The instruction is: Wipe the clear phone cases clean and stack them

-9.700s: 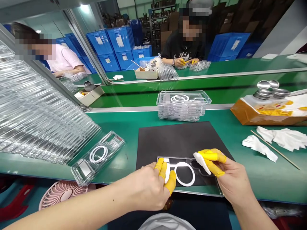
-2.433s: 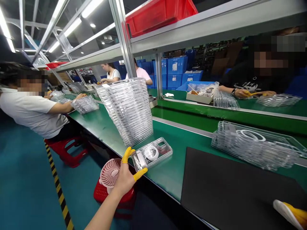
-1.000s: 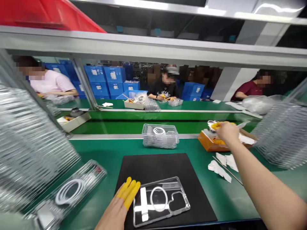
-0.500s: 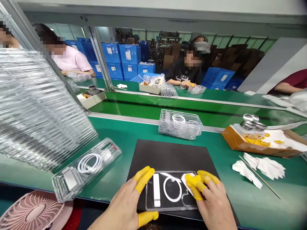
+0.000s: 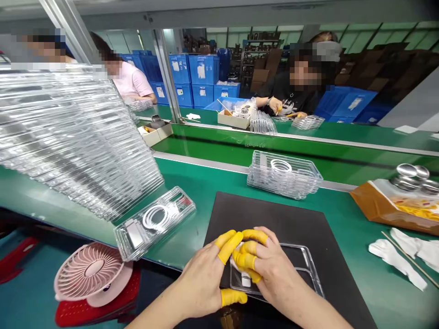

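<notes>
On the black mat [image 5: 270,210], a flat clear plastic case [image 5: 313,268] with white parts inside lies in front of me. My left hand [image 5: 206,274], with yellow finger cots, grips its left end, fingers at the upper corner and thumb at the lower edge. My right hand [image 5: 274,269], also in yellow cots, presses a bunched white cloth [image 5: 235,265] against the case near that end; its fingers hide much of the cloth and case. Further left rests a similar clear case with a coiled white cable [image 5: 156,217].
A tall leaning stack of clear cases [image 5: 78,151] fills the left. Another pile of cases [image 5: 283,178] sits behind the mat. To the right are an orange-brown box [image 5: 368,205], white cloth scraps [image 5: 394,260] and a thin stick. A pink fan [image 5: 94,269] stands below the table edge. Co-workers sit opposite.
My right hand has slid the cloth from the right end of the case to the left end, beside my left hand. The view has turned left.
</notes>
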`<state>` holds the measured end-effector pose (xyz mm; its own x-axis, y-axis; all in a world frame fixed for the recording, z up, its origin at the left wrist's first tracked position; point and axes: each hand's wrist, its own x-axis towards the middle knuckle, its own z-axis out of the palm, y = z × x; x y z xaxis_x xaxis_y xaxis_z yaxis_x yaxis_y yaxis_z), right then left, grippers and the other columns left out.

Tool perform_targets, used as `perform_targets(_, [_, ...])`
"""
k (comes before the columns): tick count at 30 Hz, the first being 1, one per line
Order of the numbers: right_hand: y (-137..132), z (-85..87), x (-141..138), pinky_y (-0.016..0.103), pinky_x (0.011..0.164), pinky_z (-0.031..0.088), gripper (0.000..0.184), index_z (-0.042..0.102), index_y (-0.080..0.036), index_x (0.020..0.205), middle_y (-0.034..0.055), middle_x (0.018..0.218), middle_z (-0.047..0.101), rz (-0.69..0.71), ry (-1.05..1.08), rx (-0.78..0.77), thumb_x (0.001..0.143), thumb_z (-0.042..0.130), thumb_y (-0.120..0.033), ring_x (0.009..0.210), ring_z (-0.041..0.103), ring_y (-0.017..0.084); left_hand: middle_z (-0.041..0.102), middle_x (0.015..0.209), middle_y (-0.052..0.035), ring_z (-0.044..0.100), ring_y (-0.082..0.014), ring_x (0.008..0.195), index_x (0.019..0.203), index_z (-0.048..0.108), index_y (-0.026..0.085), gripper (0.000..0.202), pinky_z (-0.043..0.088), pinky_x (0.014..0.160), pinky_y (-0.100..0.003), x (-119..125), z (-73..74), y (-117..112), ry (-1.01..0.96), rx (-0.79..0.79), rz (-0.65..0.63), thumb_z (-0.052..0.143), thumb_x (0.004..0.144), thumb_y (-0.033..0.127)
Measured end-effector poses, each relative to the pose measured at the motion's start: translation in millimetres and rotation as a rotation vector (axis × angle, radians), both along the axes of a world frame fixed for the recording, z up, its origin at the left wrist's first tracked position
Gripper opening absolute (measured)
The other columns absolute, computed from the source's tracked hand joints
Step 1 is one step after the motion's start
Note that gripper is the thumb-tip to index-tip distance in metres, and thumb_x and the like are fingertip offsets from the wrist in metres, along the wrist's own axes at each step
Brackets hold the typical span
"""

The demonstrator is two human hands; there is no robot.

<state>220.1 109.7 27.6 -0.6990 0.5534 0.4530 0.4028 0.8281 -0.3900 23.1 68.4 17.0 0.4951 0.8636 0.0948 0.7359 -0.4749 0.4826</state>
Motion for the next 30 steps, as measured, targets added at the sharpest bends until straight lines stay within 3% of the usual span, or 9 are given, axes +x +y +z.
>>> perform_targets(4, [1, 9.0, 6, 0.044, 0.109, 0.027, 0.019, 0.057, -0.024, 0.069, -0.0041, 0.077, 0.063, 0.182, -0.095, -0.077, 0.077, 0.051, -0.008, 0.084, 0.056, 0.015, 0.044, 0.146, -0.0204, 0.049, -0.0351, 0.130, 0.150, 0.008, 0.024, 0.104, 0.047, 0.104, -0.048, 0, 2.9, 0, -0.025, -0.021, -0.013, 0.075, 0.076, 0.052])
perform_targets(8, [-1, 12.4, 14, 0.044, 0.110, 0.025, 0.019, 0.059, -0.026, 0.070, -0.0046, 0.076, 0.063, 0.217, -0.163, -0.059, 0.080, 0.054, -0.010, 0.086, 0.056, 0.016, 0.050, 0.141, -0.0202, 0.050, -0.0354, 0.129, 0.149, 0.019, 0.021, 0.097, 0.046, 0.105, -0.050, -1, 3.0, 0, -0.024, -0.048, -0.003, 0.074, 0.076, 0.054])
perform_targets(11, [-3, 8.8, 35, 0.044, 0.112, 0.022, 0.024, 0.065, -0.030, 0.087, -0.0052, 0.085, 0.068, 0.171, -0.159, 0.033, 0.080, 0.054, -0.010, 0.099, 0.056, 0.017, 0.050, 0.141, -0.0208, 0.050, -0.0363, 0.129, 0.148, 0.021, 0.020, 0.097, 0.046, 0.105, -0.052, -1, 2.6, 0, 0.007, -0.070, -0.001, 0.075, 0.075, 0.054])
perform_targets(14, [-7, 1.7, 51, 0.044, 0.110, 0.025, 0.028, 0.066, -0.031, 0.096, -0.0028, 0.093, 0.070, -0.011, -0.127, 0.148, 0.079, 0.054, -0.012, 0.106, 0.055, 0.020, 0.045, 0.146, -0.0201, 0.045, -0.0358, 0.133, 0.150, 0.014, 0.023, 0.101, 0.045, 0.105, -0.052, 0, 3.4, 0, -0.002, -0.042, -0.027, 0.076, 0.075, 0.050])
perform_targets(16, [-10, -2.2, 53, 0.044, 0.109, 0.027, 0.026, 0.066, -0.031, 0.096, -0.0027, 0.092, 0.070, -0.130, -0.095, 0.158, 0.080, 0.056, -0.012, 0.103, 0.058, 0.019, 0.044, 0.147, -0.0195, 0.045, -0.0356, 0.133, 0.151, 0.009, 0.025, 0.103, 0.046, 0.104, -0.052, 0, 3.9, 1, -0.004, -0.037, -0.032, 0.077, 0.076, 0.046])
perform_targets(21, [-10, -4.4, 47, 0.041, 0.107, 0.029, 0.024, 0.065, -0.030, 0.093, -0.0054, 0.092, 0.070, -0.134, -0.050, 0.144, 0.080, 0.058, -0.012, 0.100, 0.060, 0.017, 0.042, 0.148, -0.0195, 0.047, -0.0375, 0.131, 0.152, -0.003, 0.027, 0.112, 0.047, 0.103, -0.054, -2, 2.5, 0, 0.012, -0.057, -0.023, 0.078, 0.075, 0.042])
perform_targets(24, [-6, -2.2, 45, 0.043, 0.106, 0.028, 0.022, 0.066, -0.029, 0.088, -0.0040, 0.090, 0.070, -0.272, -0.051, 0.160, 0.079, 0.056, -0.011, 0.097, 0.060, 0.018, 0.044, 0.146, -0.0203, 0.048, -0.0390, 0.130, 0.151, -0.005, 0.028, 0.114, 0.048, 0.101, -0.056, -3, 0.7, -1, 0.018, -0.040, -0.031, 0.078, 0.075, 0.043])
perform_targets(30, [-10, 0.1, 49, 0.039, 0.105, 0.033, 0.027, 0.065, -0.028, 0.092, -0.0033, 0.091, 0.070, -0.131, -0.029, 0.115, 0.083, 0.050, -0.008, 0.095, 0.059, 0.016, 0.046, 0.145, -0.0207, 0.048, -0.0381, 0.131, 0.150, -0.005, 0.029, 0.115, 0.050, 0.100, -0.055, -1, 3.0, 0, 0.006, 0.010, -0.032, 0.080, 0.073, 0.042])
